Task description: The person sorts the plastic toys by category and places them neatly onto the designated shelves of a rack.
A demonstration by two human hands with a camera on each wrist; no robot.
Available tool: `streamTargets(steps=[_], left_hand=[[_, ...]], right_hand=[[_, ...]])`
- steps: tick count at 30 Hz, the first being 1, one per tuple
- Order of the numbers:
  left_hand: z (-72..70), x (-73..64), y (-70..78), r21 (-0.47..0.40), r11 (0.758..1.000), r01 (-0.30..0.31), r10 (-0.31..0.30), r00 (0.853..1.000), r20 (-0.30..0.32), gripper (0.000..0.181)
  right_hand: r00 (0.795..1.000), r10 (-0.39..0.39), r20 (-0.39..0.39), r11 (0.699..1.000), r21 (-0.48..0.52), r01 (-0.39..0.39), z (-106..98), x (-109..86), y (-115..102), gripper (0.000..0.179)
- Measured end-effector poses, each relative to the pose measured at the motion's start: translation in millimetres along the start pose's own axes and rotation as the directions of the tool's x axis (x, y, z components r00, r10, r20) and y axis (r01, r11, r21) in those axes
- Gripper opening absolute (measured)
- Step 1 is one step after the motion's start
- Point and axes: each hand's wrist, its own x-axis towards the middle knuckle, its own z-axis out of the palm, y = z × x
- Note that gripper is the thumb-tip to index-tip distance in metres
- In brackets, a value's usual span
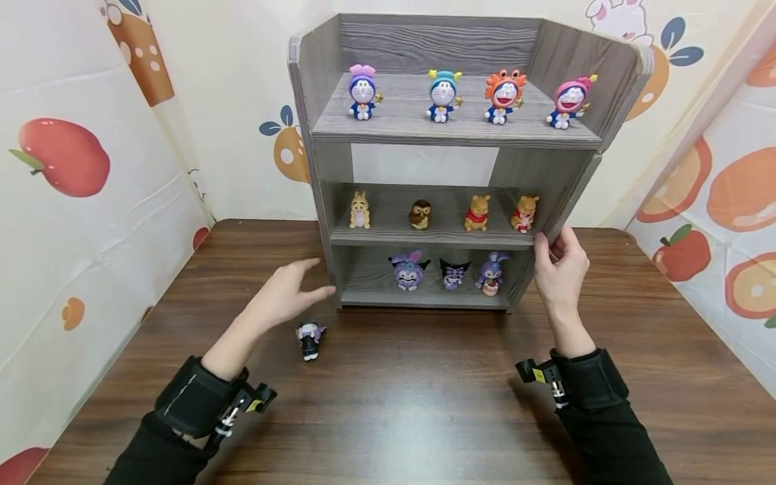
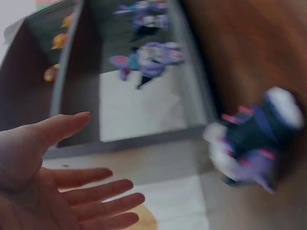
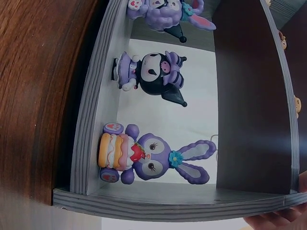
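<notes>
My left hand [image 1: 281, 296], fingers spread and thumb out, hovers by the left side of a grey wooden display shelf [image 1: 424, 237] and holds nothing. Just below it on the table is a small black, white and purple figurine [image 1: 310, 340], blurred in the left wrist view. At the shelf's right side panel, my right hand [image 1: 561, 266] grips the front edge between thumb and fingers. On the bottom shelf stand a purple figure with rabbit ears [image 1: 409, 271], a black-hooded figure [image 1: 452, 275] and a purple rabbit with a cake [image 3: 144, 155].
Several figures in blue with colourful hoods, such as one with a crab hood [image 1: 504, 96], line the top shelf. The middle shelf bears a yellow rabbit [image 1: 360, 210], an owl [image 1: 419, 214] and two bears in red [image 1: 476, 213]. Fruit-printed cloth [image 1: 79, 256] hangs around the brown table [image 1: 400, 397].
</notes>
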Motion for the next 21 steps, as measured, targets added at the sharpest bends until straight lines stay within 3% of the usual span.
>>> streamTargets(steps=[6,14,21], left_hand=[[12.5,-14.2,-17.9,0.07,0.997,-0.04,0.034,0.996,0.077,0.055],[23.3,-24.9,-29.4,0.079,0.996,-0.046,0.029,0.98,0.199,0.052],[31.7,-28.3,-34.1,0.076,0.996,-0.046,0.027,0.973,0.23,0.051]], right_hand=[[1.0,-0.01,-0.007,1.0,0.002,0.01,0,0.8,-3,0.026],[1.0,-0.009,0.005,1.0,0.01,0.009,0,1.0,-2,0.026],[1.0,-0.006,0.008,1.0,0.021,0.005,0,0.5,-2,0.026]])
